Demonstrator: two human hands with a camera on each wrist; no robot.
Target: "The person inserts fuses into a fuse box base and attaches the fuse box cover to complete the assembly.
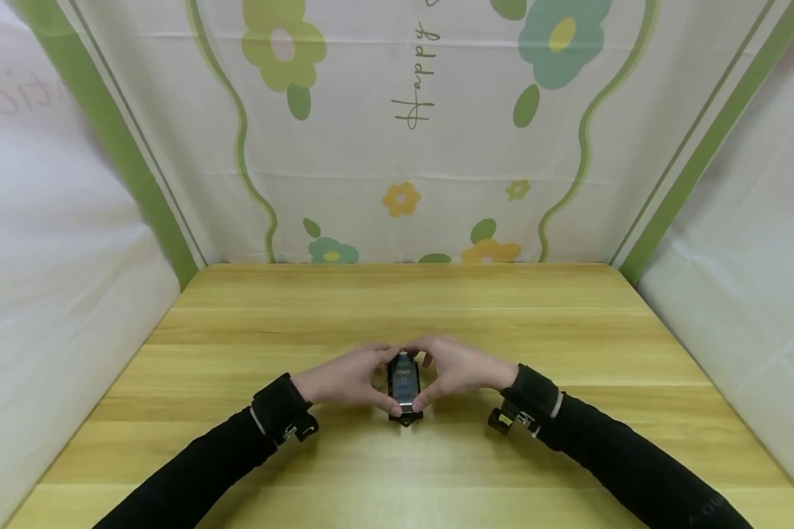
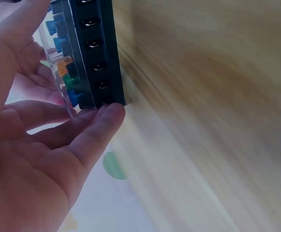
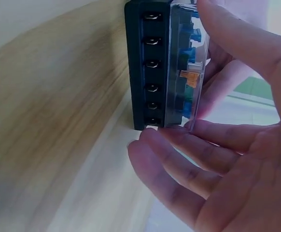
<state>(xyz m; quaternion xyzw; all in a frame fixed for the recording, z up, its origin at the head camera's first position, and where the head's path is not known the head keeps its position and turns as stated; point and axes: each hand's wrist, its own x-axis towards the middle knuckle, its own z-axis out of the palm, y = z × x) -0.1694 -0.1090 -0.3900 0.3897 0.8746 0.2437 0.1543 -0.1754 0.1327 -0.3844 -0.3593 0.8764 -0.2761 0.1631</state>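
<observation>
A black fuse box [image 1: 406,382] with a clear cover [image 3: 197,94] sits on the wooden table, long side running away from me. Through the cover show blade fuses: blue [image 2: 73,96], green [image 2: 69,80] and orange [image 3: 190,78]. Small metal terminals [image 3: 152,64] line its black side walls. My left hand [image 1: 352,377] grips the box from the left, thumb at the near end and fingers at the far end. From the right, my right hand [image 1: 462,367] holds it the same way, with both thumbs close together on the near end of the cover.
The wooden table [image 1: 536,455] stretches out on every side of the box. Behind it hangs a white cloth [image 1: 364,147] printed with flowers, and pale cloth walls [image 1: 59,257] rise at left and right. Both wrists carry black camera straps [image 1: 281,408].
</observation>
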